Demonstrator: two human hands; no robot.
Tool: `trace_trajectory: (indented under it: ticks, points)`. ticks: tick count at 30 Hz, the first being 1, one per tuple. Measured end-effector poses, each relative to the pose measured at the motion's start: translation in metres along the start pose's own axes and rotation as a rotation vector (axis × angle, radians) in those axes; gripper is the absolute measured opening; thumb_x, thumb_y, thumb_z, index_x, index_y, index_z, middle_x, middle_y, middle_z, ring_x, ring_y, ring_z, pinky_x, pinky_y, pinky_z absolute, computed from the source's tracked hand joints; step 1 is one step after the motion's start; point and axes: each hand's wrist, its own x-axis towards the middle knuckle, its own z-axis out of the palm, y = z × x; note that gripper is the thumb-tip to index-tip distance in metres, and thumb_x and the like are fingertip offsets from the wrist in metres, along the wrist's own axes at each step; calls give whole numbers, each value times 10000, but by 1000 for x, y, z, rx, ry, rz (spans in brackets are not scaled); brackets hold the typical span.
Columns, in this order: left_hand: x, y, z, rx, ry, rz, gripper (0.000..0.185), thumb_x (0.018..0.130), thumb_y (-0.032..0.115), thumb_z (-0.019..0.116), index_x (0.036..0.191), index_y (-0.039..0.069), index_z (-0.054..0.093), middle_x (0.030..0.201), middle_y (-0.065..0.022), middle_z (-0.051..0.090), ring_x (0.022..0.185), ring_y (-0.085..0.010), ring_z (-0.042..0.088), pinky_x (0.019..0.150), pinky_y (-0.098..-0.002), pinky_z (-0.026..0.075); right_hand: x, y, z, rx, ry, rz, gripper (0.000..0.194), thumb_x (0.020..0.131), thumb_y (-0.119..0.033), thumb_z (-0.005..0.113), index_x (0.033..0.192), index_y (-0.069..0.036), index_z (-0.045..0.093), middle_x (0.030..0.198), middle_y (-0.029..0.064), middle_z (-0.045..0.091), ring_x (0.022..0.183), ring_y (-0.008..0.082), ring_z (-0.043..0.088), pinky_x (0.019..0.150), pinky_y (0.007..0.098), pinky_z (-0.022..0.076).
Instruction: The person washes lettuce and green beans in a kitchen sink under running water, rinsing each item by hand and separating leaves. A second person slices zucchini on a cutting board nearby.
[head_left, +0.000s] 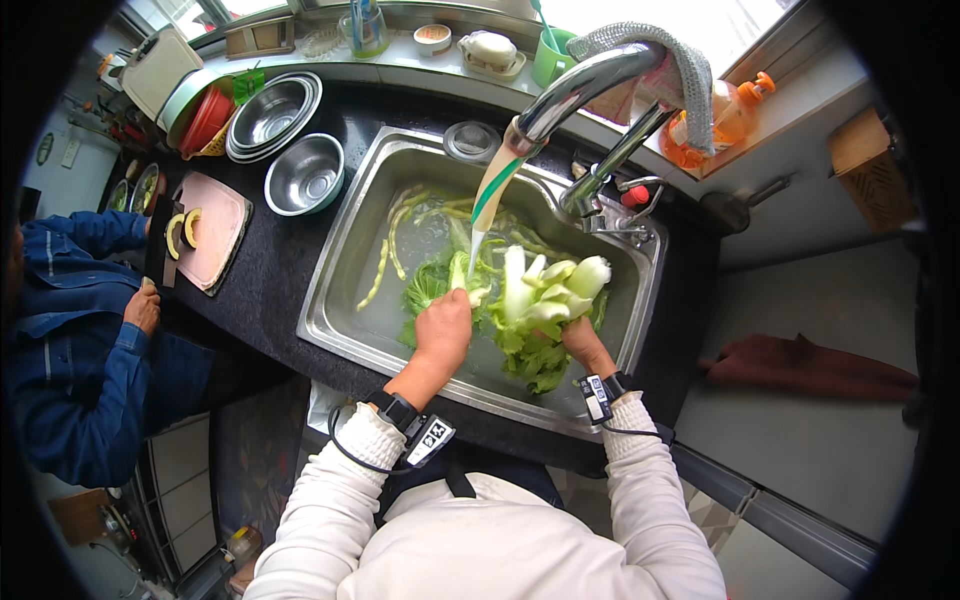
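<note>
My left hand (444, 330) grips a leafy green (430, 289) by its pale stem, under the water running from a hose on the faucet (592, 82). In my right hand (585, 343) is a bunch of leafy greens (551, 292), its thick white stem ends up and its leaves hanging down. The fingers of that hand are mostly hidden behind the bunch. Both hands are over the steel sink (352, 337), which holds cloudy water. Long green beans (396, 251) float along its left and far sides.
Left of the sink stand a steel bowl (304, 174) and stacked steel basins (274, 116). Farther left, a co-worker (82, 330) in blue is at a pink cutting board (214, 232) with a cleaver and curved yellow slices. An orange pump bottle (709, 116) stands behind the faucet.
</note>
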Motion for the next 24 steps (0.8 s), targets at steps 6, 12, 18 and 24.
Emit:
trace_trajectory:
  ticks: [6, 12, 18, 24]
  points:
    - [24, 0, -5, -1182, -14, -245, 342, 948, 288, 465, 1156, 24, 524, 1023, -90, 614, 970, -188, 563, 856, -298, 430, 27, -15, 27, 144, -144, -57, 479, 730, -12, 699, 1177, -45, 530, 1159, 53, 566, 1046, 161, 516, 891, 313, 428]
    - [31, 9, 1, -1651, 16, -330, 376, 953, 272, 471, 1246, 42, 420, 1150, -65, 535, 1033, -149, 500, 889, -293, 399, 53, -28, 50, 349, -192, 82, 536, 719, -47, 731, 1205, -56, 504, 1167, 45, 553, 1046, 150, 518, 886, 310, 440]
    - [24, 6, 1, -1792, -160, -293, 630, 886, 253, 563, 1359, 84, 183, 1336, -95, 359, 1226, -220, 373, 1036, -344, 286, 71, -35, 41, 265, -238, 253, 692, 623, 11, 743, 1251, -44, 458, 1194, 51, 535, 1079, 169, 510, 912, 307, 425]
    - [14, -7, 14, -1380, -90, -225, 1010, 674, 232, 799, 1359, 30, 84, 1326, -157, 326, 1220, -248, 371, 1010, -342, 329, 96, -28, 62, 19, -337, 141, 667, 612, -63, 755, 1222, -40, 486, 1149, 83, 572, 1036, 193, 548, 897, 324, 436]
